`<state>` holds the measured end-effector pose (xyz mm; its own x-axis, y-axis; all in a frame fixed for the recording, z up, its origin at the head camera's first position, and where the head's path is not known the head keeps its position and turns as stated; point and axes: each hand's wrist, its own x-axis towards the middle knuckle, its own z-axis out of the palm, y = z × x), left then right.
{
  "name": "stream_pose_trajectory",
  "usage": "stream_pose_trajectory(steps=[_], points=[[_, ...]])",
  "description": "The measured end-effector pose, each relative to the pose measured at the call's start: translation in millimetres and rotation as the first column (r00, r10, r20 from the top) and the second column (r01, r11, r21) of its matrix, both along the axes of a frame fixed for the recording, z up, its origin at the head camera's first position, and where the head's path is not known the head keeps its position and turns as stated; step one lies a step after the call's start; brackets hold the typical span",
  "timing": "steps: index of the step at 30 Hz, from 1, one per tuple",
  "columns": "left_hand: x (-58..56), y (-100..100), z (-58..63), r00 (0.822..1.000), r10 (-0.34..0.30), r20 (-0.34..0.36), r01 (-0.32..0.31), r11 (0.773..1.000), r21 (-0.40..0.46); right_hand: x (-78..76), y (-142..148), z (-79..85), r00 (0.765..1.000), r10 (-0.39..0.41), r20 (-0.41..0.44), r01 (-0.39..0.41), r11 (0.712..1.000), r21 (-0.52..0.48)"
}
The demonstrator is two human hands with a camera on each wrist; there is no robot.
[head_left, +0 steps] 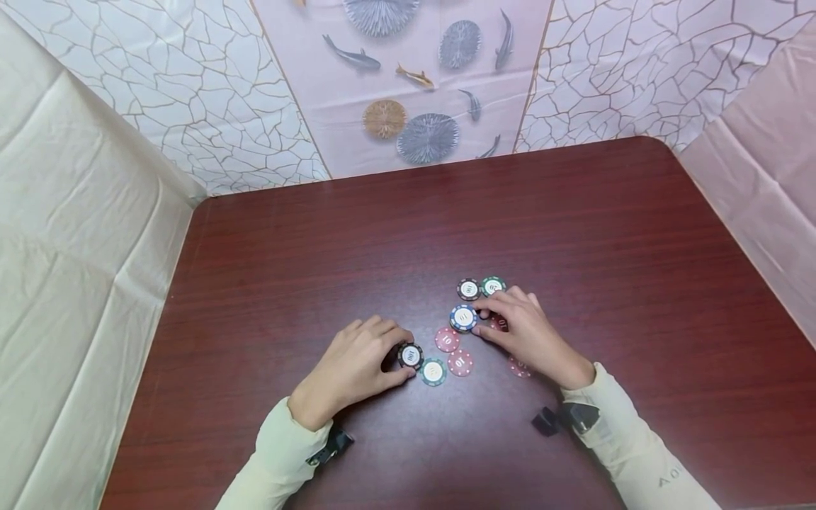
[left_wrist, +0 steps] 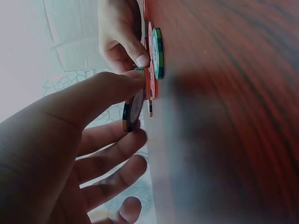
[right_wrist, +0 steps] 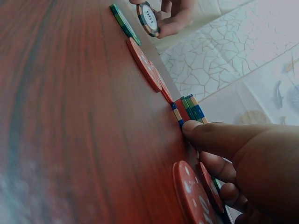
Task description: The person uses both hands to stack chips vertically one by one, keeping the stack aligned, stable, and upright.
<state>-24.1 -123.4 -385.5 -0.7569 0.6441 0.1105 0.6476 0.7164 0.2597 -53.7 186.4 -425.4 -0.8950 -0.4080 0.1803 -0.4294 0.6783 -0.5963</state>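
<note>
Between thumb and index finger, my left hand [head_left: 360, 365] pinches a black poker chip [head_left: 411, 355] marked 100. In the left wrist view that black chip [left_wrist: 126, 115] is held up off the table, its other fingers spread below. My right hand [head_left: 523, 329] grips the side of a short chip stack [head_left: 463, 318] with a blue chip on top. From the right wrist, the stack [right_wrist: 187, 108] shows blue, red and green edges, and the thumb [right_wrist: 194, 128] presses against it. A green chip [head_left: 433, 372] lies just beside the left hand's chip.
Two red chips [head_left: 460, 363] lie between the hands. Behind the stack are a black chip [head_left: 468, 289] and a green chip [head_left: 493, 285]. More red chips [head_left: 519, 367] are partly hidden under the right hand. Patterned cloth [head_left: 433, 85] hangs behind the dark red table [head_left: 306, 241].
</note>
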Motion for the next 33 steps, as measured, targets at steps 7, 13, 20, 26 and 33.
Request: stream_pose_trajectory(steps=[7, 13, 20, 26, 33], points=[[-3.7, 4, -0.2, 1.000, 0.019, 0.019, -0.020, 0.999, 0.031, 2.0, 0, -0.2, 1.000, -0.001, 0.002, 0.001, 1.000, -0.005], [-8.6, 9, -1.4, 0.999, 0.033, -0.003, -0.033, 0.999, 0.036, 2.0, 0, -0.7, 1.000, -0.002, -0.009, 0.002, 1.000, -0.013], [-17.4, 18, -0.2, 0.999, 0.025, -0.030, -0.023, 0.998, 0.065, 0.4, -1, -0.3, 1.000, 0.000, -0.010, 0.000, 1.000, 0.000], [-24.8, 28, 1.5, 1.000, 0.024, -0.016, -0.023, 0.998, 0.051, 0.2, -1, 0.5, 1.000, -0.002, -0.007, 0.002, 1.000, 0.007], [-32.5, 42, 3.0, 1.000, 0.004, -0.017, -0.003, 0.999, 0.050, 0.5, -1, 0.9, 1.000, -0.001, -0.005, 0.001, 1.000, 0.004]])
